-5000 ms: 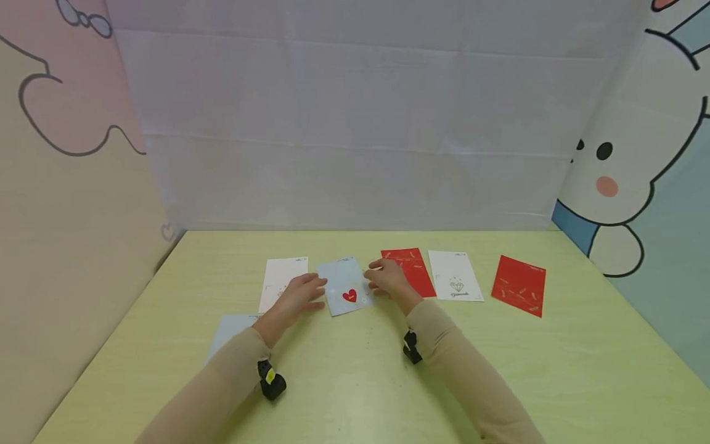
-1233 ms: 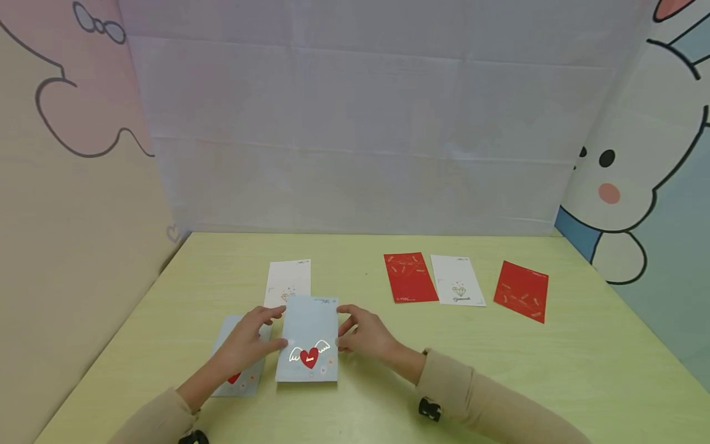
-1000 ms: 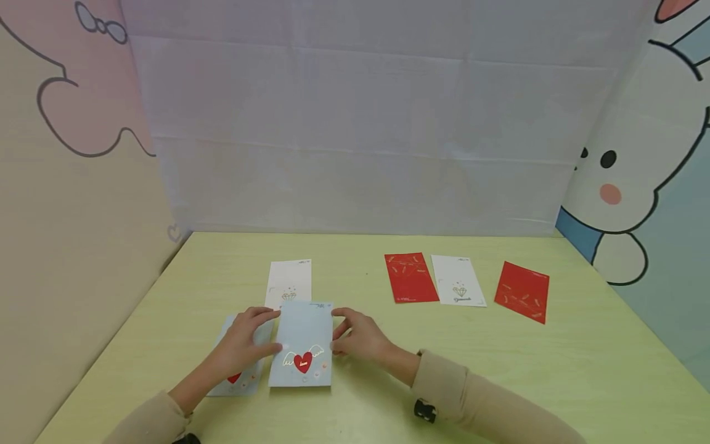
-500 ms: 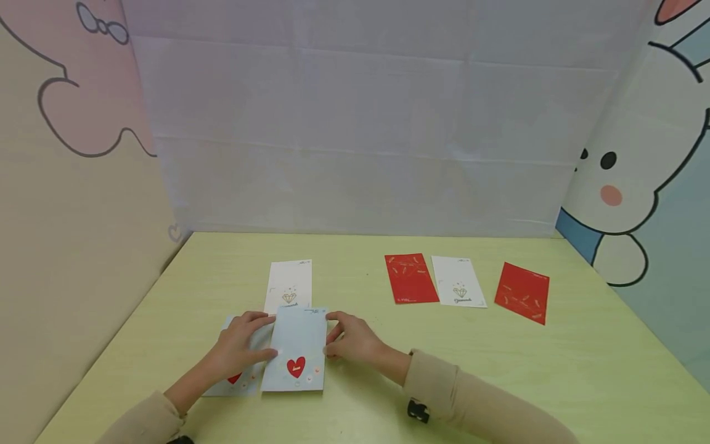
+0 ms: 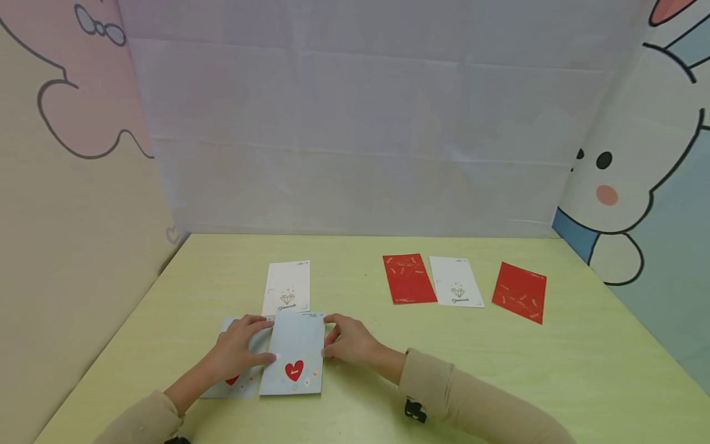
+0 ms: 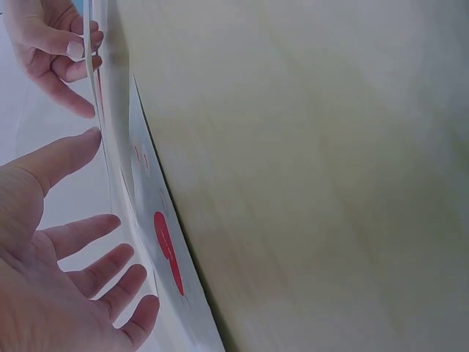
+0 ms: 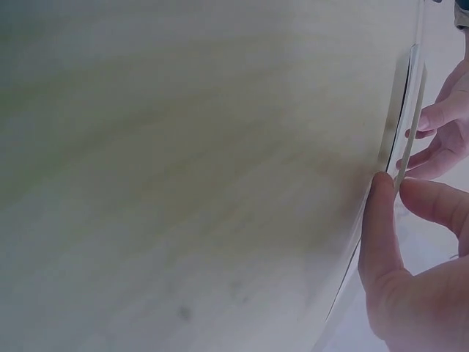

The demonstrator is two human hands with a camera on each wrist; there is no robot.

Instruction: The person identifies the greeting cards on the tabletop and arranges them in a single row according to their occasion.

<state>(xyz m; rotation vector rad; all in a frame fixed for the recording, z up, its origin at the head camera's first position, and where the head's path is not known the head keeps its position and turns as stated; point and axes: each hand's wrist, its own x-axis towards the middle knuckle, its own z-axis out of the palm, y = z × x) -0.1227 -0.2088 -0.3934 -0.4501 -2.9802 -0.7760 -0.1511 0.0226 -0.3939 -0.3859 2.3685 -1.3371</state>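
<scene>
On the table, a light-blue card (image 5: 294,345) with a red heart lies between my hands, left of the table's middle. My left hand (image 5: 238,348) is at its left edge, with the thumb touching that edge and the other fingers spread in the left wrist view. With thumb and finger, my right hand (image 5: 352,339) pinches the right edge. A second light-blue heart card (image 5: 244,385) sits to the left, partly hidden by my left hand. Just beyond the held card lies a white card (image 5: 288,287) with a diamond print.
Toward the right rear of the table (image 5: 444,364) lie a red card (image 5: 409,279), a white diamond card (image 5: 457,282) beside it, and another red card (image 5: 519,293) set at an angle. A white sheet (image 5: 355,135) hangs behind the table.
Five seconds ago the light-blue card was farther back, near the middle. Both hands have brought it nearer and to the left, beside the other heart card; lately it has come down slightly.
</scene>
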